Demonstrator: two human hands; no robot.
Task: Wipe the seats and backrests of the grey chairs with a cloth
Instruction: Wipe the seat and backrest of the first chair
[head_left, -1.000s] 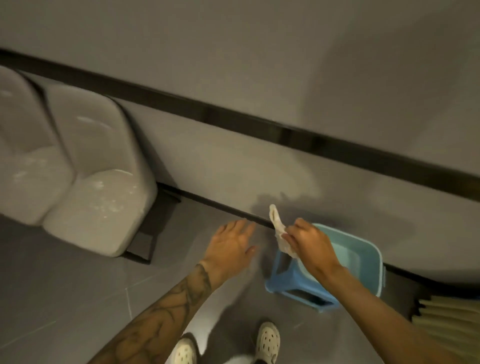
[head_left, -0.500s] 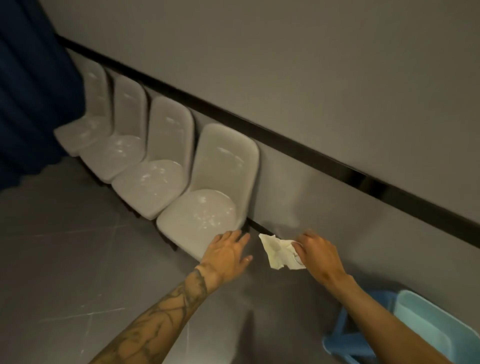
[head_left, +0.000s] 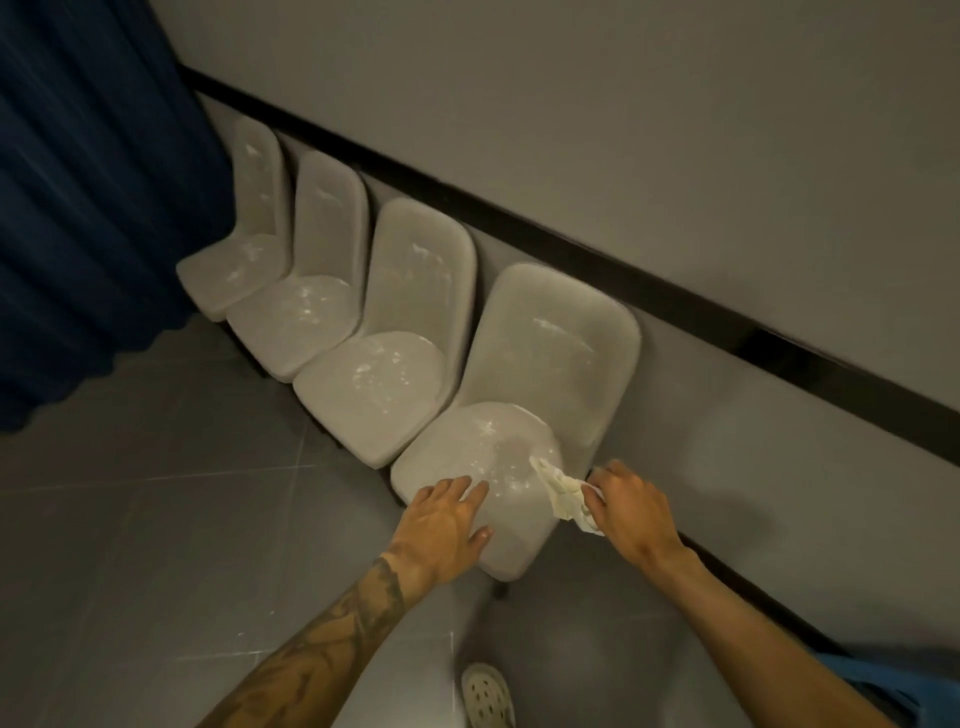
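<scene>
Several grey chairs stand in a row against the wall, their seats and backrests marked with white dust. The nearest chair (head_left: 545, 374) is right in front of me. My right hand (head_left: 631, 506) grips a crumpled white cloth (head_left: 563, 493) whose free end lies on the right side of that chair's seat. My left hand (head_left: 444, 525) rests flat on the seat's front edge, fingers spread, holding nothing. The second chair (head_left: 384, 384), third chair (head_left: 306, 312) and farthest chair (head_left: 244, 249) line up to the left.
A dark blue curtain (head_left: 88, 197) hangs at the left beside the farthest chair. A black rail (head_left: 675, 306) runs along the grey wall behind the backrests. A blue stool corner (head_left: 878, 680) shows at bottom right. My white shoe (head_left: 485, 696) stands on the grey tiled floor.
The view has swung left from the blue stool and tub to the chair row. Both hands moved onto the nearest seat, and the cloth now touches it.
</scene>
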